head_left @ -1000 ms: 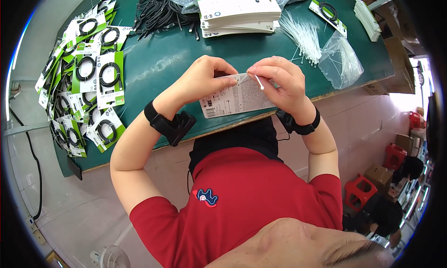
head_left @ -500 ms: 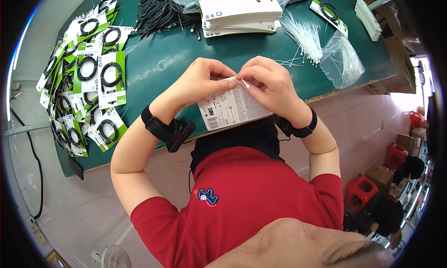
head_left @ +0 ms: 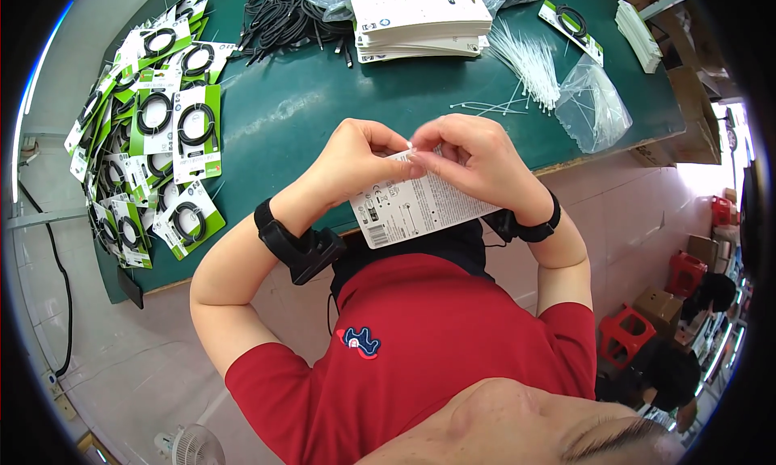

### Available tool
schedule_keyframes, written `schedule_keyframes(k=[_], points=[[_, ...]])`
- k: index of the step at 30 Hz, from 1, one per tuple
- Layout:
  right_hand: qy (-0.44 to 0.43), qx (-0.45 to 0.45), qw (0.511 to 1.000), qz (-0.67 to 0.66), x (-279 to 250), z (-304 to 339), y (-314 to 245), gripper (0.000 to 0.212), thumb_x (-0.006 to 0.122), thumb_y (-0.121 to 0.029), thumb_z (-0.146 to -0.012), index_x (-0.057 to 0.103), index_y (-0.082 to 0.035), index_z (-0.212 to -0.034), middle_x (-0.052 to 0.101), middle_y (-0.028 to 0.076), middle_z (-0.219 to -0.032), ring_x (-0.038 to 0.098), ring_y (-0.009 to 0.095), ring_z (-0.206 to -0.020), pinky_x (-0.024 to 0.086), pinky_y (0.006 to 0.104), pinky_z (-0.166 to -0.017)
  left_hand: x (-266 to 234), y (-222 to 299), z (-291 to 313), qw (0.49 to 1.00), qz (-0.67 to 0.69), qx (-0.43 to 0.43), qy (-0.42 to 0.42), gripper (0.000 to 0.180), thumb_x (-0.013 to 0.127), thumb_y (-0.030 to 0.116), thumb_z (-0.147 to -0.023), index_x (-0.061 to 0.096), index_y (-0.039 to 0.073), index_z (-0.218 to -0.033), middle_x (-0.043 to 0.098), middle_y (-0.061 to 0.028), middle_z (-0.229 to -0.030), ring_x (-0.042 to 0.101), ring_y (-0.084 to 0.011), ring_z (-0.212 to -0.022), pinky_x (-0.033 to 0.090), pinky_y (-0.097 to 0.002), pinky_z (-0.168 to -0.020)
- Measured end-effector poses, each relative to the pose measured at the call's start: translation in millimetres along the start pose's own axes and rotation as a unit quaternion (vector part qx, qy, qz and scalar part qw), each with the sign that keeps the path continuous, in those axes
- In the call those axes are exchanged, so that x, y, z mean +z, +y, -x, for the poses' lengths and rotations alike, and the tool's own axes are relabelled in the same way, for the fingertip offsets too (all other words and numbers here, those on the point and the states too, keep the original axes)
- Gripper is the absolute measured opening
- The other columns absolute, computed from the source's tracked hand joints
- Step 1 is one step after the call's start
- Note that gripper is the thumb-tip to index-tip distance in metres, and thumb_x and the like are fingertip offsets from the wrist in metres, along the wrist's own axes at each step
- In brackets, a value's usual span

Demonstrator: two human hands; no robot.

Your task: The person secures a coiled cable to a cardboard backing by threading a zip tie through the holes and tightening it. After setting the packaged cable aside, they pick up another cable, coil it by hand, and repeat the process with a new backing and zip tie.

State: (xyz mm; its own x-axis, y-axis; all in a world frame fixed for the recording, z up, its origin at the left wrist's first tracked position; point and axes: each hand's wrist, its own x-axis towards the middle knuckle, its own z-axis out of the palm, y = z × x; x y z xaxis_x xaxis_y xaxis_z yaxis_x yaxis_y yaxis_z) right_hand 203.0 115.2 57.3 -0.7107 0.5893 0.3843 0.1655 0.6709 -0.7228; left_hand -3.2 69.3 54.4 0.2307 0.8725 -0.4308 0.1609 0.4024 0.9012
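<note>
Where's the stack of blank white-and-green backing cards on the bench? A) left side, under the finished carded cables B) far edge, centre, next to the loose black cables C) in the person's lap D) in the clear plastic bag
B: the stack of backing cards lies at the far edge of the green table, just right of the loose black cables.

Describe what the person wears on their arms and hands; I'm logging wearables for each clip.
Both hands are bare, no gloves. The left hand has a black strap on its wrist carrying a chunky black box-shaped device. The right hand has a thinner black band on its wrist. The forearms are uncovered; short sleeves of a red shirt end at the upper arms.
</note>
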Motion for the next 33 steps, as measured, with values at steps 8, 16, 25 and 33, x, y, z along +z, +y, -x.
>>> schedule_keyframes(k=[8,16,25,33], points=[[0.057,-0.061,0.996,-0.042,5,-1,-6,0.034,0.072,0.002,-0.08,0.07,-0.007,-0.112,0.066,0.004,-0.083,0.054,0.01,-0.062,0.042,0.0209,-0.053,5,-3,4,0.998,-0.037,0.045,0.028,0.028,0.083,0.012,-0.072,0.073,-0.005,-0.093,0.072,-0.0101,-0.079,0.067,-0.0119,-0.07,0.053,-0.0259,-0.063],[0.08,-0.114,0.99,-0.03,11,-1,7,0.02,0.074,0.001,-0.078,0.071,-0.003,-0.097,0.067,0.007,-0.084,0.063,0.013,-0.072,0.048,0.0226,-0.056,3,1,7,0.996,-0.066,0.042,0.037,0.029,0.083,0.012,-0.072,0.073,-0.005,-0.093,0.072,-0.0096,-0.079,0.067,-0.0118,-0.068,0.054,-0.026,-0.063],[0.08,-0.019,0.996,-0.035,9,1,4,0.012,0.075,0.0,-0.078,0.071,-0.002,-0.089,0.067,0.006,-0.08,0.062,0.014,-0.066,0.048,0.0243,-0.057,5,-1,6,0.999,-0.018,0.022,0.028,0.031,0.084,0.011,-0.074,0.071,-0.005,-0.098,0.071,-0.0092,-0.084,0.067,-0.0102,-0.074,0.054,-0.0232,-0.065],[0.02,-0.074,0.997,0.032,7,2,9,0.011,0.075,0.001,-0.078,0.07,-0.003,-0.087,0.067,0.006,-0.078,0.06,0.014,-0.062,0.045,0.0258,-0.053,5,-5,2,1.0,-0.015,0.018,0.019,0.031,0.083,0.01,-0.074,0.071,-0.005,-0.098,0.072,-0.0099,-0.085,0.068,-0.0107,-0.076,0.054,-0.0238,-0.066]])
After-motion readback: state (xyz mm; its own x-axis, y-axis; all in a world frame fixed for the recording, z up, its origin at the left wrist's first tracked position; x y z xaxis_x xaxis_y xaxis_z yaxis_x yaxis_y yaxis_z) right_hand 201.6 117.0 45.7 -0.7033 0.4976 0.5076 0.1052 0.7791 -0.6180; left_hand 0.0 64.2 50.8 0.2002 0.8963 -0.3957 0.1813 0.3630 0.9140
